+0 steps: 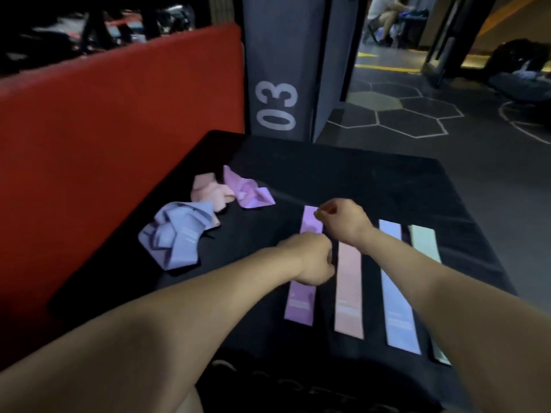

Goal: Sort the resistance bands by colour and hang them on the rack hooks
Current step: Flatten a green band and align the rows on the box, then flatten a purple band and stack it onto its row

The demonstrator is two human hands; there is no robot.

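Now, hands: left hand point(313, 260) curled on the purple band's point(301, 302) middle; right hand point(343, 222) pinching its far end.
Sorted row: pink band point(348, 293), blue band point(398, 293), green band point(425, 242) flat, to the right.
Unsorted pile point(205, 213): far left on the black table point(357, 174).
Risk: stretched band may snap loose, knocking neighbours askew.
Rack: not in view.
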